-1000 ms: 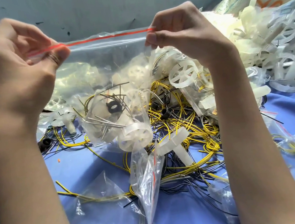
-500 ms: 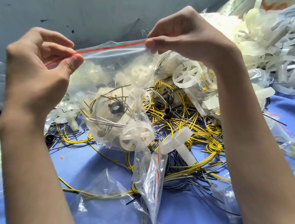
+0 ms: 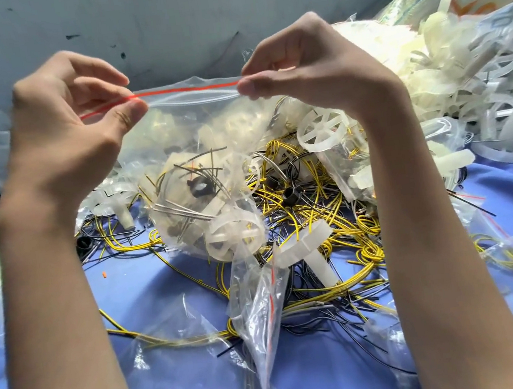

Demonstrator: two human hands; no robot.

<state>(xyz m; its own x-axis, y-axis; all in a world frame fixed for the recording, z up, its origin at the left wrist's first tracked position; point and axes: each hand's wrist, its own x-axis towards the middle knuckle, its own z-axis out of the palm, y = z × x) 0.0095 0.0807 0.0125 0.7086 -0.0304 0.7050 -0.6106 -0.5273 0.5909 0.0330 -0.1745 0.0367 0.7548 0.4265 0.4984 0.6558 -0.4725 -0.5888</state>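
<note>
Change since a second ago: the two hands have drawn closer together along the bag's top edge, and less of the red strip shows between them.

1. Blue sheet point(image 3: 149, 281): the work surface under everything.
2. Heap of white plastic wheels point(image 3: 469, 94): piled at the right, against the grey wall.
3. Tangle of yellow and black wires point(image 3: 338, 216): spread over the middle of the sheet.
4. Zip bag point(image 3: 194, 121): clear, held up in the air above the tangle and hanging from its top edge, its bulging bottom low over the wires.
5. Left hand point(image 3: 68, 120): thumb and forefinger pinch the bag's top edge at its left end, the other fingers curled loosely.
6. Right hand point(image 3: 307, 68): thumb and forefinger pinch the same edge at its right end.
7. Empty clear bags point(image 3: 263, 310): lying on the sheet below the held bag.
8. Spoked wheel point(image 3: 235, 239): white, inside the held bag at its bottom.
9. Metal pins point(image 3: 183, 210): loose in the bag.
10. Black ring point(image 3: 199, 189): in the bag, above the pins.
11. Red seal strip point(image 3: 187, 89): stretched level between the two pinches
</note>
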